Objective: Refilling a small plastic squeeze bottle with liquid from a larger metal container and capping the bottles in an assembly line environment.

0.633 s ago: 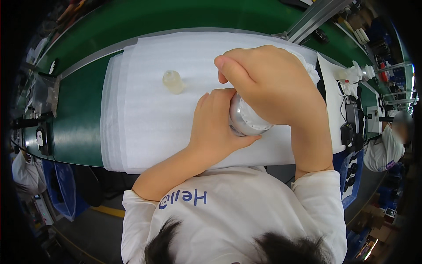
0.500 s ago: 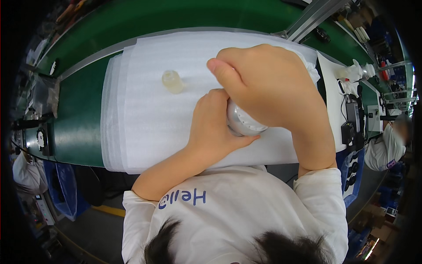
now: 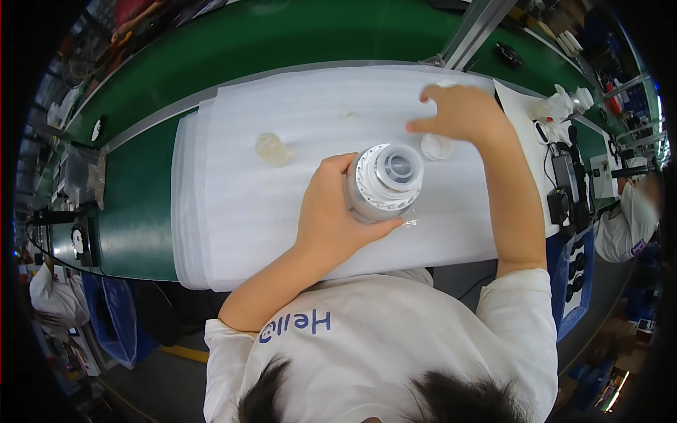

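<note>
My left hand (image 3: 328,208) is wrapped round a silvery, clear-walled bottle-like container (image 3: 367,203) with a ridged shoulder. The round opening on top of it shows from above. Off to the right and farther away, my right hand (image 3: 465,114) hovers with thumb and forefinger apart and nothing visible between them. Just below its fingers a white round cap (image 3: 436,146) lies on the white foam sheet (image 3: 240,225). A small translucent yellowish bottle-shaped piece (image 3: 271,149) rests left of my left hand. Beyond the container is a tiny pale piece (image 3: 349,113), too small to name.
The foam sheets cover a green table (image 3: 137,218). A metal post (image 3: 479,35) rises at the far right. Black adapters and cables (image 3: 564,180) lie along the right side. Blue bins (image 3: 120,317) stand below the table's near edge. A person in white (image 3: 624,225) is at the far right.
My right hand has left the container's top and moved right, its fingers opening. The container's opening and the white cap on the sheet now show. My left hand keeps its hold.
</note>
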